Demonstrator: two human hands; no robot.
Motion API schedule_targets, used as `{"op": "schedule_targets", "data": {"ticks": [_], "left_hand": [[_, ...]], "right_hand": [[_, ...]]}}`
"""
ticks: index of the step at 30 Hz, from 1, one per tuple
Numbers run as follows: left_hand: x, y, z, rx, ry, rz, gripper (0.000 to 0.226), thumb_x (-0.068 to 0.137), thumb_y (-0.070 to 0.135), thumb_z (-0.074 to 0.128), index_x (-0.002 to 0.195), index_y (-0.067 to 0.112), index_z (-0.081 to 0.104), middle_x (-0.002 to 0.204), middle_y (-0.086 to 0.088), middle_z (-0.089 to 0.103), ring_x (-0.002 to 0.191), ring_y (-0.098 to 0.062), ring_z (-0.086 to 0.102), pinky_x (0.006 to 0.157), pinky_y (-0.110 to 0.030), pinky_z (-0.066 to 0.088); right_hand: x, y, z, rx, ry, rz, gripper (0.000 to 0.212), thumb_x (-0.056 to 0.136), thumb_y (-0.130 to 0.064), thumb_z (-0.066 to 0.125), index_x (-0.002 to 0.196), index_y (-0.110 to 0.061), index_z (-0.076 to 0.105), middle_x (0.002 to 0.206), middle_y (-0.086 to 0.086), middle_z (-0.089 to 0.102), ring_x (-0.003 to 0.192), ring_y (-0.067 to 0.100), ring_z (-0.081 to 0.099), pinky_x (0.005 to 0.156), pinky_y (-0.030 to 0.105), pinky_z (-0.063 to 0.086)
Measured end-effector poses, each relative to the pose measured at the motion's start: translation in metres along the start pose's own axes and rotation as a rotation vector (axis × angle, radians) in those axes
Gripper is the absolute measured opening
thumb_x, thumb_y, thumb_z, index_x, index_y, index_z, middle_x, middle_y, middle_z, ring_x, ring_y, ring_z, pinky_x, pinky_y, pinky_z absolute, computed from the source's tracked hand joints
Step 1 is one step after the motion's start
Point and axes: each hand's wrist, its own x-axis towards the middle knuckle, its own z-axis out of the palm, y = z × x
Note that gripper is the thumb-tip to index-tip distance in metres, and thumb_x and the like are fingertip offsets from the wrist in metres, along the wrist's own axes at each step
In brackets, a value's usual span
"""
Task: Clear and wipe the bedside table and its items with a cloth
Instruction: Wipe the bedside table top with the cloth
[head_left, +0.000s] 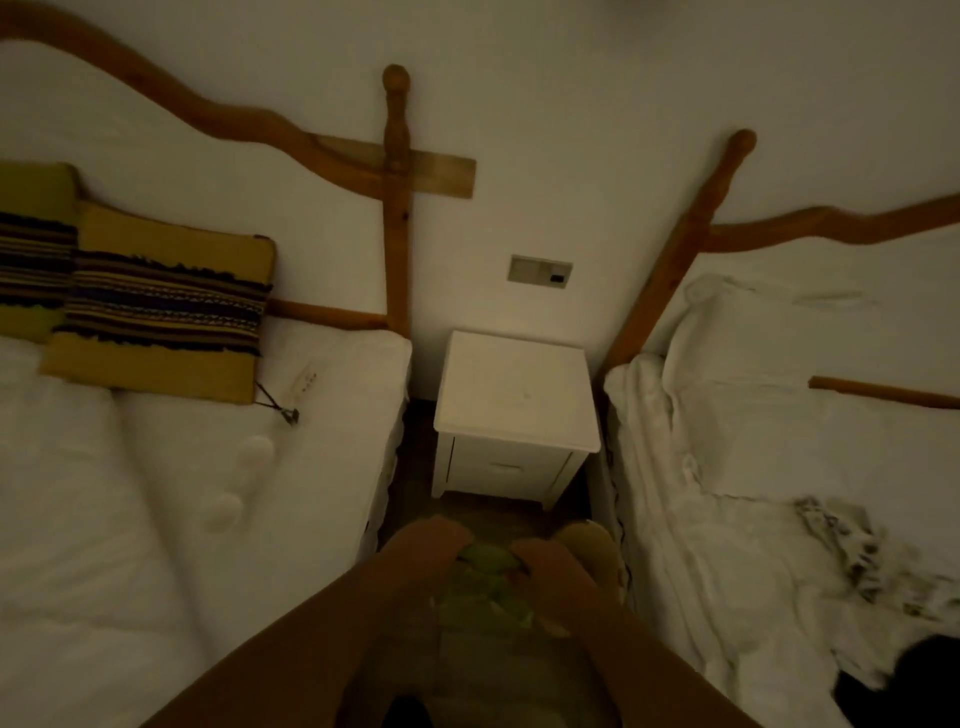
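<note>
Both hands, left hand and right hand, clamp a green cloth stretched sideways before the bedside table.

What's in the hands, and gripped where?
A green cloth, bunched between left hand and right hand, each gripping one side of its top. Exact finger placement is blurred.

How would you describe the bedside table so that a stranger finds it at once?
Look at the narrow gap between the two white beds, against the wall. The bedside table stands there, below a small wall switch plate. It is the only white box-shaped furniture, with a bare flat top and a drawer front.
</note>
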Motion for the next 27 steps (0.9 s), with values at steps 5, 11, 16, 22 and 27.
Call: {"op": "schedule_targets", "data": {"ticks": [5,11,16,22,27], "left_hand": [[0.066,-0.026,-0.052,-0.087,-0.005,-0.011,0.029,0.097,0.027,0.051,0.104,0.001,0.064,0.111,-0.016,0.064,0.103,-0.029,0.060,0.083,-0.027,0.042],[0.143,-0.049,-0.085,-0.298,0.078,-0.047,0.024,0.094,0.019,0.059,0.090,-0.002,0.068,0.086,-0.017,0.064,0.083,-0.025,0.061,0.064,-0.016,0.036],[0.233,-0.070,-0.096,-0.415,0.089,-0.153,0.014,0.091,0.020,0.064,0.086,0.007,0.069,0.066,0.010,0.048,0.071,-0.012,0.052,0.064,-0.019,0.041],[0.350,-0.107,-0.093,-0.505,0.022,-0.276,0.015,0.095,0.014,0.058,0.085,0.011,0.068,0.083,-0.008,0.062,0.076,-0.012,0.054,0.072,-0.024,0.043],[0.435,-0.145,-0.083,-0.536,0.058,-0.367,0.011,0.092,0.012,0.059,0.084,0.004,0.060,0.073,0.001,0.053,0.079,-0.018,0.056,0.062,-0.019,0.040]], "right_hand": [[0.070,0.004,-0.052,0.018,-0.019,-0.009,0.032,0.096,-0.029,0.052,0.123,-0.015,0.059,0.125,0.007,0.060,0.114,0.023,0.057,0.089,0.025,0.039],[0.160,0.037,-0.087,0.172,0.002,-0.006,0.028,0.097,-0.021,0.051,0.115,-0.005,0.064,0.120,0.013,0.062,0.113,0.027,0.058,0.092,0.031,0.043],[0.256,0.079,-0.110,0.206,-0.055,-0.018,0.024,0.097,-0.020,0.052,0.094,0.000,0.065,0.097,0.023,0.060,0.094,0.031,0.060,0.072,0.027,0.034],[0.374,0.133,-0.114,0.328,-0.149,0.073,0.021,0.095,-0.017,0.054,0.090,0.001,0.064,0.094,0.023,0.062,0.093,0.035,0.061,0.087,0.046,0.048],[0.456,0.164,-0.095,0.355,-0.121,0.141,0.026,0.093,-0.022,0.057,0.091,0.003,0.062,0.090,0.018,0.063,0.085,0.031,0.061,0.073,0.039,0.047]]}}
